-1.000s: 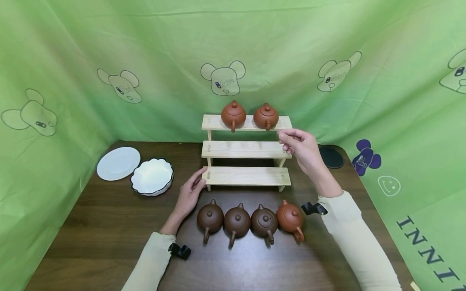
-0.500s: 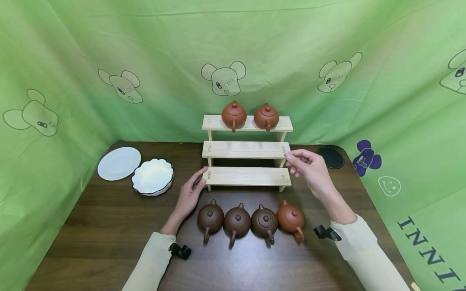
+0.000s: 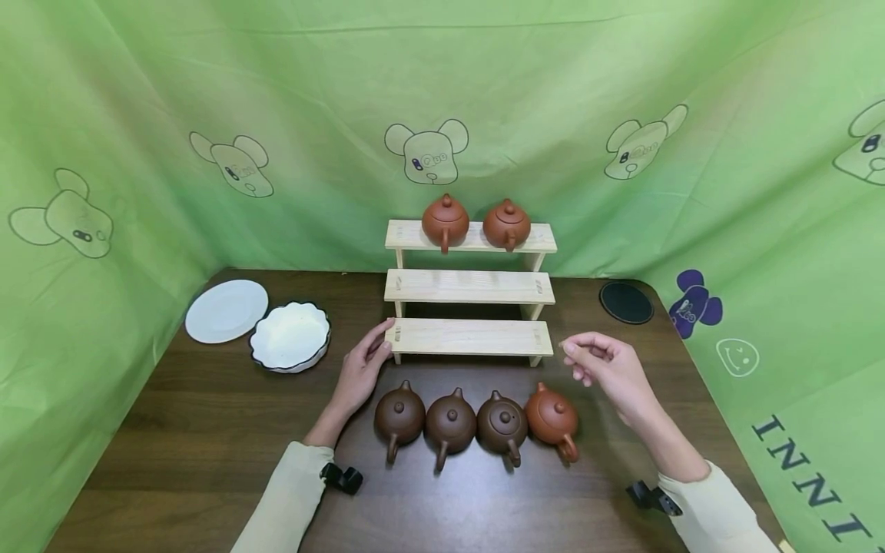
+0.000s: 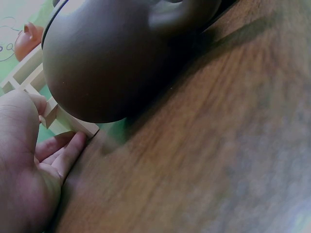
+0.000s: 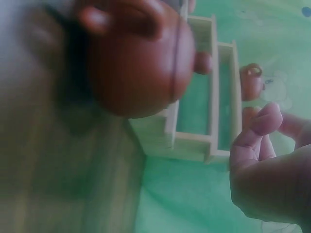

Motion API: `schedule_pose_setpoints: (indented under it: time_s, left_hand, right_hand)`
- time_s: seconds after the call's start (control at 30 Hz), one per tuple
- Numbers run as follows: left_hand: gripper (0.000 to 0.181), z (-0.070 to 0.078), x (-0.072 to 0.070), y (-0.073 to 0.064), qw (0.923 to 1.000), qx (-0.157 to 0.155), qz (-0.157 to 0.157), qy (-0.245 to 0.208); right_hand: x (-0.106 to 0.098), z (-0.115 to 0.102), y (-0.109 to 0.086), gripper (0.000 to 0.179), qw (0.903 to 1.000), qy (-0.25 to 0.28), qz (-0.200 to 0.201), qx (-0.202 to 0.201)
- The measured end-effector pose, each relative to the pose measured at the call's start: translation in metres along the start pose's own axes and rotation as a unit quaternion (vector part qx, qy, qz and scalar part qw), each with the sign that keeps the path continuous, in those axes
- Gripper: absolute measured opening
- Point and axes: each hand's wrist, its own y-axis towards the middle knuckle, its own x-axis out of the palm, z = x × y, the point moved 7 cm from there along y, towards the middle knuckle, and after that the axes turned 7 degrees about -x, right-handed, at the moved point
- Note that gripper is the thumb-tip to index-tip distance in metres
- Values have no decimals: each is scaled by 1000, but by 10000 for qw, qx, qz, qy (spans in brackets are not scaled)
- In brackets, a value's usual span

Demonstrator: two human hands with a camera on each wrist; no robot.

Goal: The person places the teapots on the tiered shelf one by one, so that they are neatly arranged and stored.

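A three-tier wooden display shelf (image 3: 470, 336) stands at the middle back. My left hand (image 3: 362, 367) holds the left end of its lowest tier, thumb above and fingers lower at the side, as the left wrist view shows. Two red-brown teapots (image 3: 445, 221) sit on the top tier. In front stands a row of dark brown teapots (image 3: 452, 418), with one red-brown teapot (image 3: 551, 413) at its right end. My right hand (image 3: 611, 372) hovers to the right of the lowest tier, fingers loosely curled, thumb near the index finger; I see nothing held in it.
A white oval plate (image 3: 226, 311) and a white scalloped dish (image 3: 290, 336) with a dark rim lie at the left. A black oval mat (image 3: 626, 302) lies at the back right. Green printed cloth (image 3: 311, 192) hangs around the wooden table (image 3: 193, 461).
My right hand has come down and toward me, from beside the top tier to beside the lowest one. The left hand keeps its hold, and the teapots stay in place.
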Motion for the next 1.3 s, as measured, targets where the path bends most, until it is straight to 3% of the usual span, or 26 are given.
schedule_pose_setpoints:
  time_s: [0.17,0.27,0.4,0.47,0.63,0.83,0.97,1.13,1.3]
  left_hand:
    - [45,7,0,-2,9999,-132,-10,39]
    - [45,6,0,-3,9998,182,0,-18]
    - [45,10,1,-3,9995,304,-31,-115]
    - [46,16,2,-5,9998,202,-11,-62]
    - [45,8,0,-2,9999,131,44,-30]
    - [44,-1,-2,1,9995,304,30,-47]
    - [44,-3,-2,2,9998,168,59,97]
    - [45,8,1,-3,9999,-58,47,97]
    - [45,20,1,-6,10000,57,59,-12]
  right_hand:
    - [-8,12,-16,10,9994,-311,-84,123]
    - [-11,18,-25,9,9988,-449,-135,170]
    - [-16,27,-36,11,9977,-595,-222,222]
    - [-17,31,-42,12,9973,-640,-251,260]
    - [-17,40,-52,18,9967,-621,-341,391]
    - [-12,51,-63,21,9943,-619,-562,656]
    - [-10,56,-68,20,9929,-653,-634,764]
    - [-12,60,-74,17,9914,-734,-621,892]
    - [-12,66,-81,21,9853,-877,-920,1137]
